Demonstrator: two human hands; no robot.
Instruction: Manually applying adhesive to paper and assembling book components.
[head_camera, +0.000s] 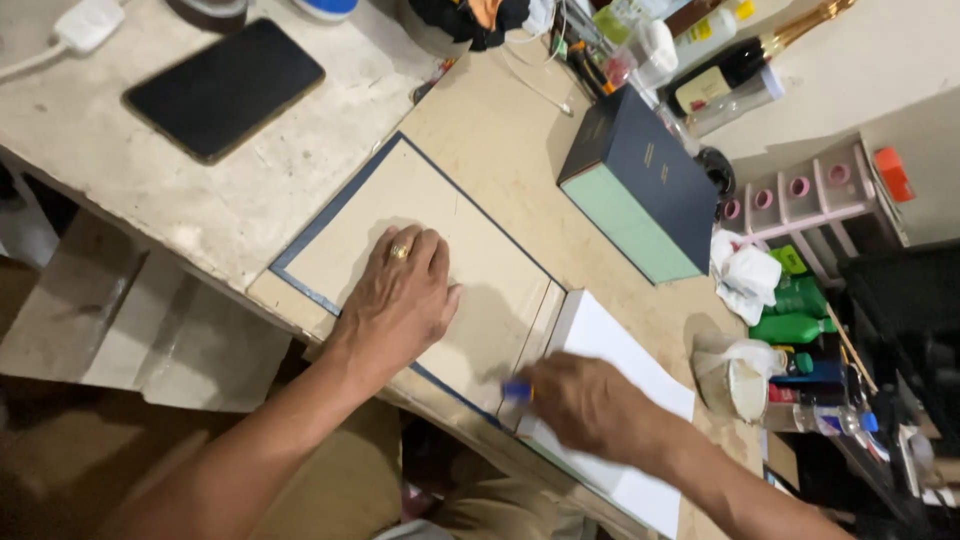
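An open book cover (500, 270) of tan board edged in dark blue lies flat on the workbench (500, 120). My left hand (400, 295), with a ring on one finger, presses flat on the cover's left board, fingers together. My right hand (585, 400) is closed on a small blue-tipped tool (516, 390) held at the cover's spine strip, near the front edge. A white sheet (620, 350) lies under and beyond my right hand, on the cover's right side.
A thick dark blue book (640, 180) with green page edges stands behind the cover. A black phone (225, 88) lies at the far left. Bottles, a green container (790, 325), crumpled cloth (748, 275), a jar (735, 380) and a pink rack (810, 195) crowd the right side.
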